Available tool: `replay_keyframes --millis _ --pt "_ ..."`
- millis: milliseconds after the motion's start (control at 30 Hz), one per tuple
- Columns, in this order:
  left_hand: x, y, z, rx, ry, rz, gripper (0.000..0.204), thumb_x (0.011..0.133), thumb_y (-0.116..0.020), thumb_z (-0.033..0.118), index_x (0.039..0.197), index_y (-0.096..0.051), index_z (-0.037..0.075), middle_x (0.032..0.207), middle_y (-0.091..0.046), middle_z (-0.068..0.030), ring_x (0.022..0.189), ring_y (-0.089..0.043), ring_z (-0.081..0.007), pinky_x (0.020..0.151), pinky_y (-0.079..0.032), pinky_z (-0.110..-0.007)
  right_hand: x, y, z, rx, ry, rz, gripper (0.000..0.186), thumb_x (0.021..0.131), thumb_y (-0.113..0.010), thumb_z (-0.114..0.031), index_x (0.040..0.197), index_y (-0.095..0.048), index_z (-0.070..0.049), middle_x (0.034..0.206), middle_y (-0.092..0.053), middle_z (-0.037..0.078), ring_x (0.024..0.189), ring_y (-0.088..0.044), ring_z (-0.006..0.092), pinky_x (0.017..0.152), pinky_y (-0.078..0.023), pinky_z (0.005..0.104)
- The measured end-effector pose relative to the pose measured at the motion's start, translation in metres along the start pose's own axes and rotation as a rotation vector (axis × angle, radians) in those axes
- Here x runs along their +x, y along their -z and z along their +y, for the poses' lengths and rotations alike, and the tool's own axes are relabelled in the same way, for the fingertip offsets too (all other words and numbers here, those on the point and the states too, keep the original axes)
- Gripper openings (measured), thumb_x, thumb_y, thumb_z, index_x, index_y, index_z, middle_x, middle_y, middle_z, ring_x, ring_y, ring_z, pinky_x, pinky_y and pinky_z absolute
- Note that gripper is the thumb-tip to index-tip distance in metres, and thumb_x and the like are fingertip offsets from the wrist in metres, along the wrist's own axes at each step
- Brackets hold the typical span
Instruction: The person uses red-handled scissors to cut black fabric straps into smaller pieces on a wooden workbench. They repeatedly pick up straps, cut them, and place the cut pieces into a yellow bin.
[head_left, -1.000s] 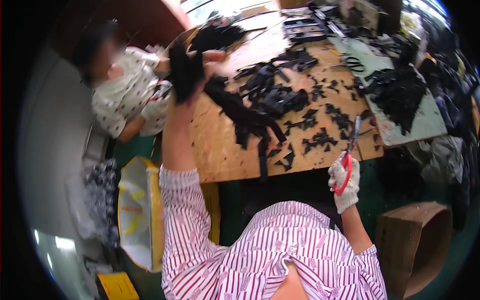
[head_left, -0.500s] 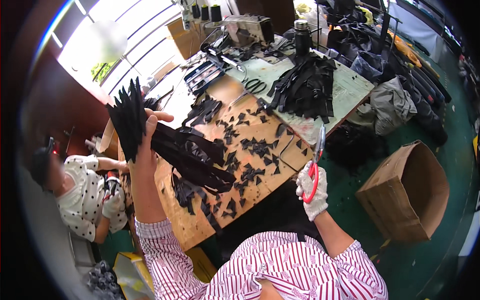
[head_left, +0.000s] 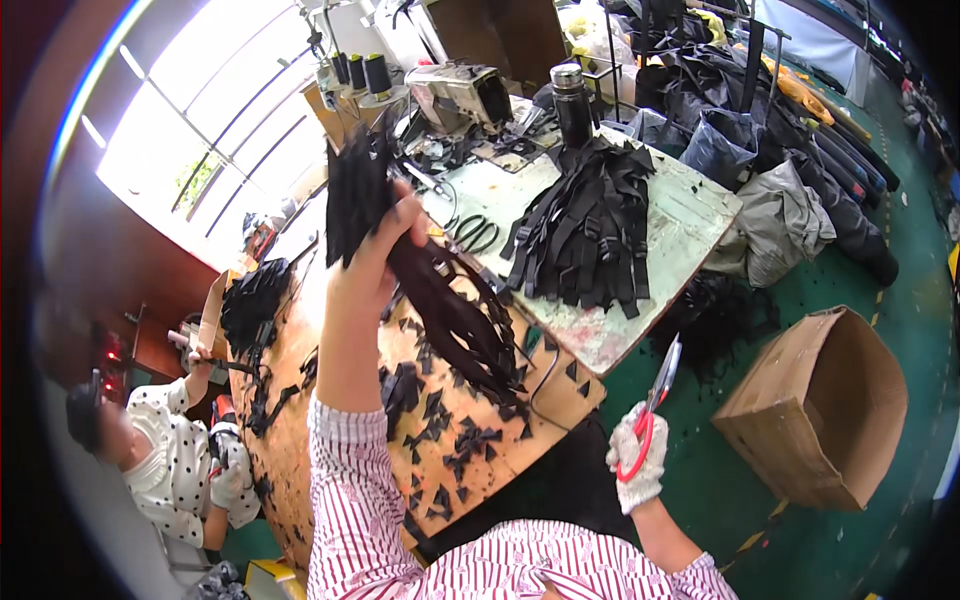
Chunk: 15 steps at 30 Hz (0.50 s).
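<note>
My bare left hand (head_left: 372, 265) is raised over the wooden table, closed around a bundle of black fabric strips (head_left: 455, 320). One end of the bundle fans upward past my fingers, and the longer end droops down to the right; its upper part is blurred. My right hand (head_left: 640, 475), in a white knitted glove, grips red-handled scissors (head_left: 664, 378) low beside the table corner, blades pointing up and apart from the strips. Beyond the bundle, a heap of black straps (head_left: 585, 235) with buckles lies on a pale green tabletop (head_left: 690, 215).
Small black triangular scraps (head_left: 470, 440) litter the wooden table (head_left: 535, 440). Black-handled scissors (head_left: 475, 234), a dark flask (head_left: 571, 105) and a sewing machine (head_left: 460, 95) stand or lie farther back. An open cardboard box (head_left: 770, 415) sits on the floor at right. A co-worker (head_left: 165, 440) works at left.
My left hand has carried the strip bundle to the right, toward the pale green tabletop. The view has shifted too. My right hand still holds the scissors, a little lower in view.
</note>
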<state>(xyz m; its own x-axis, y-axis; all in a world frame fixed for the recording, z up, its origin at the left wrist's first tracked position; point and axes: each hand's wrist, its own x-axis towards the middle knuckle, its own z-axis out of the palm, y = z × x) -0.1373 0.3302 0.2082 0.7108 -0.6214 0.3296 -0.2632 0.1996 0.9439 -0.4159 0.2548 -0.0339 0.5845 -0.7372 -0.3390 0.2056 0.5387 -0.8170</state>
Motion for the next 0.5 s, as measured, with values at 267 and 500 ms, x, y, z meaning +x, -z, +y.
replay_keyframes --millis 267,500 --pt "0.226 -0.092 -0.129 0.301 0.156 -0.144 0.027 0.074 -0.074 0.029 0.081 -0.064 0.005 0.073 -0.062 -0.0010 0.061 -0.055 -0.0086 0.053 -0.040 -0.023 0.046 0.013 0.028 -0.022 -0.031 0.154 0.028 0.077 -0.062 0.001 0.087 -0.039 -0.012 0.067 -0.044 -0.003 0.046 -0.044 0.0062 0.040 -0.041 0.0197" --pt "0.264 -0.150 -0.350 0.324 0.340 -0.230 0.075 0.071 -0.073 0.018 0.128 -0.036 -0.014 0.091 -0.062 -0.0157 0.077 -0.062 -0.0186 0.067 -0.050 -0.027 0.069 0.026 0.043 -0.002 -0.072 0.373 0.032 0.078 -0.059 -0.003 0.100 -0.037 -0.008 0.075 -0.045 0.002 0.049 -0.047 0.0079 0.042 -0.045 0.0203"
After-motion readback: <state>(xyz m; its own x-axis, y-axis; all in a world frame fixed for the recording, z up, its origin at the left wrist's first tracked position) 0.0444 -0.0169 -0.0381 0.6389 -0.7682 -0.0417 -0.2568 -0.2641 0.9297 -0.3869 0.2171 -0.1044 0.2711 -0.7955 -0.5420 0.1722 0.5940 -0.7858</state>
